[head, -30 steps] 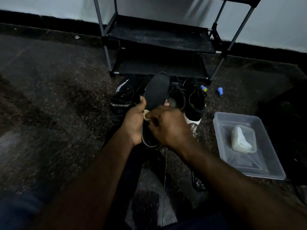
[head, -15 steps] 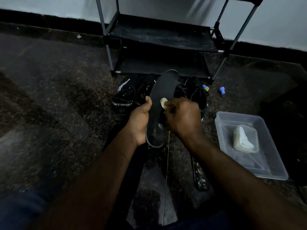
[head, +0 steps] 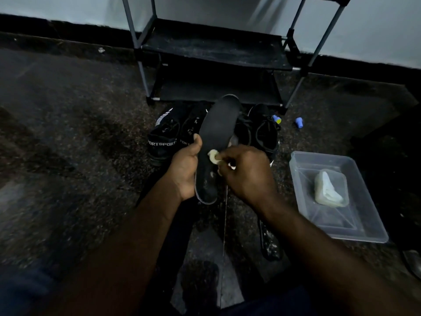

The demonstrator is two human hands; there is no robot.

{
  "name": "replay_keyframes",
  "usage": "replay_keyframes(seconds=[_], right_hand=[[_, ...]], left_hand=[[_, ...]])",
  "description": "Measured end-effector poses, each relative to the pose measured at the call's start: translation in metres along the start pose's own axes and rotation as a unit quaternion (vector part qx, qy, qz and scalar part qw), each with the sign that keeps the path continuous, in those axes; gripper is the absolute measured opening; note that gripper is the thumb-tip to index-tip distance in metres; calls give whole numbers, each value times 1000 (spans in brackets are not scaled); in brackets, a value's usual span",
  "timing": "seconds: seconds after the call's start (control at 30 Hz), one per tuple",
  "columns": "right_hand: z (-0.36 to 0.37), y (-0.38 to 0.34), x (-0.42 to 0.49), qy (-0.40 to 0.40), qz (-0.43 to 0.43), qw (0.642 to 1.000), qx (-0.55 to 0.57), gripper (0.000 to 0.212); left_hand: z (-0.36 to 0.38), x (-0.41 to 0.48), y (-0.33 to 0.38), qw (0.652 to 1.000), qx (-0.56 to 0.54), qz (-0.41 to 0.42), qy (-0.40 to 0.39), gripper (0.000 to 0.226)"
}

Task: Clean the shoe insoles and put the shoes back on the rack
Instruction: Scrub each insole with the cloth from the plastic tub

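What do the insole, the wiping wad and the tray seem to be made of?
Insole: matte black, probably foam with a fabric top; thin, dull, paler edge. Wad: pale, crumpled, likely cloth or tissue; too small to tell. Tray: clear glossy rigid plastic; the floor shows through it.

A dim corner of a home, by the look of it: a black tubular shoe rack (head: 214,51) stands against a pale wall (head: 57,8) with dark skirting (head: 57,26), black shoes (head: 163,137) sit on the speckled stone floor (head: 68,133) before it, and a clear plastic tub (head: 323,165) lies nearby.
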State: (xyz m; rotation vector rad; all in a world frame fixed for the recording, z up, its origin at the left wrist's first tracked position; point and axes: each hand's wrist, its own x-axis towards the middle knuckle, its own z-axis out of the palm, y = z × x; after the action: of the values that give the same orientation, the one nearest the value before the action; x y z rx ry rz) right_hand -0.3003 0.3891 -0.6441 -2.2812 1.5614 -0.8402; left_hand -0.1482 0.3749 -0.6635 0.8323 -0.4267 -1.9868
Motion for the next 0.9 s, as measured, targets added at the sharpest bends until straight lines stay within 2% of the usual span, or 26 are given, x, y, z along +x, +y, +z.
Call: replay_keyframes(seconds=[0.1,0.17,0.23,0.27,0.33,0.4,0.47,0.53,0.6,0.73,0.83,0.9], right_hand=[[-1,-1,-12,34,145,976,159,12],[5,-10,-23,23,199,947,252,17],[15,-16,-33,-8,243,913,329,11],[19,-19,-37,-21,261,899,351,3],[25,-19,-39,-12,299,870,392,10],[27,-20,-36,30,344,827,443,10],[27,-18,-30,70,366,814,445,17],[23,-18,-27,82,358,836,407,19],[18,-18,-27,77,333,865,368,9],[4,-14,-30,66,239,945,212,8],[-7,-10,-22,132,178,966,131,12],[-12,-8,-13,124,126,980,95,14]], left_hand=[[-1,2,1,1000,-15,-1,-3,72],[-5,3,2,1000,-24,4,6,70],[-7,4,4,1000,-24,7,12,69],[-7,5,4,1000,-25,5,9,70],[-5,4,5,1000,-25,3,-5,72],[-2,2,4,999,-31,-1,-26,75],[3,-1,0,999,-24,-13,-36,74],[8,-2,-5,998,-14,-34,-47,70],[9,-2,-7,997,-29,-49,-58,70],[10,-5,-6,996,-32,-56,-67,67],[12,-6,-3,997,-48,-49,-42,58],[10,-5,-1,998,-31,-47,-29,54]])
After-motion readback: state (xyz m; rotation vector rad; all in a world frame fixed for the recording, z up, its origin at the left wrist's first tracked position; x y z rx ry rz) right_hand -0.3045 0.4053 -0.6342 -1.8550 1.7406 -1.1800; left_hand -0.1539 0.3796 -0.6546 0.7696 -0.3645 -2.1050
